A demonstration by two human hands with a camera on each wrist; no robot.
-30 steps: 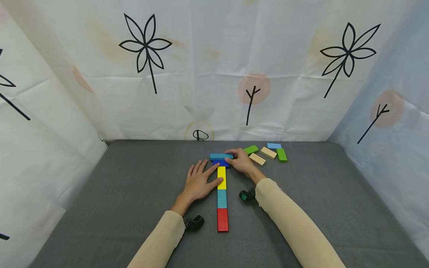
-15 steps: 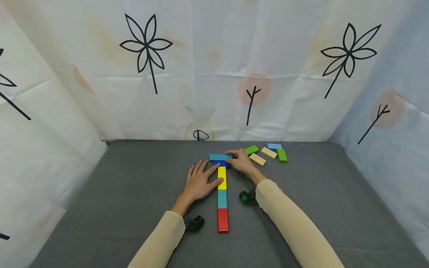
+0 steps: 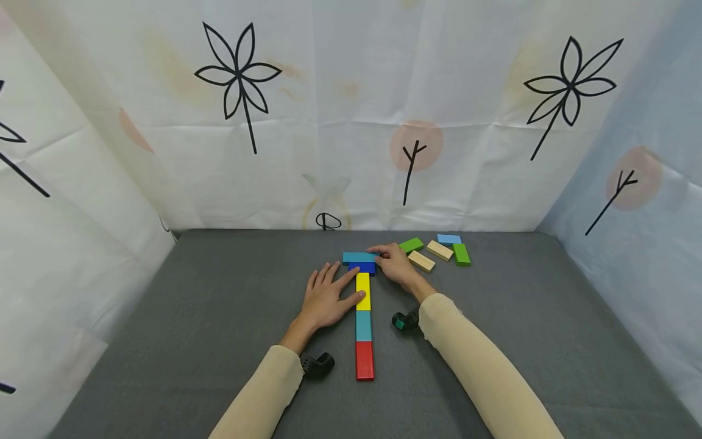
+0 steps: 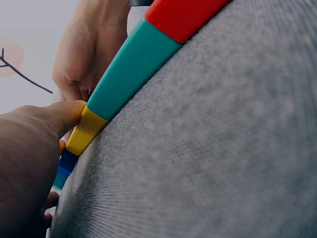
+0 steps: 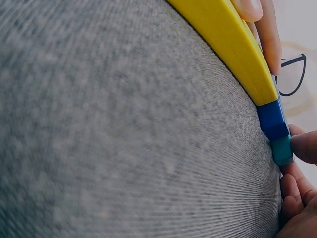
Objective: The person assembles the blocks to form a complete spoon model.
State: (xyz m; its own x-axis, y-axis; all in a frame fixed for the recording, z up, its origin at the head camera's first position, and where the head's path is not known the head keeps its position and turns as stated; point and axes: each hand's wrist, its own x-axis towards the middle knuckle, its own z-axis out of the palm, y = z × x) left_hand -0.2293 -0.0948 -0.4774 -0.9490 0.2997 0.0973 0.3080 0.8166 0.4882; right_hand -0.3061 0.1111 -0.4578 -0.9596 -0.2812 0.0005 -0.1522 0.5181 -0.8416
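Note:
A line of flat wooden blocks runs away from me: a red block [image 3: 364,361], a teal block [image 3: 364,326], a yellow block [image 3: 362,283] and a dark blue block [image 3: 364,268] set crosswise. Along the far side of the blue one lies another crosswise teal block [image 3: 356,257]. My left hand [image 3: 323,299] has its fingers spread, the thumb on the yellow block and the index fingertip at the blue one. My right hand [image 3: 396,265] pinches the right end of the far teal block, its thumb [image 5: 304,147] against it and its index finger behind.
Behind my right hand lie loose blocks: two green, including one green block [image 3: 461,255], two plain wooden, including one wooden block [image 3: 421,261], and a light blue block [image 3: 449,239]. The grey tabletop [image 3: 219,305] meets a patterned cloth backdrop [image 3: 329,171].
The far teal block has slid slightly left. My right thumb has shifted from in front of the block to its right end. My left hand stays in place.

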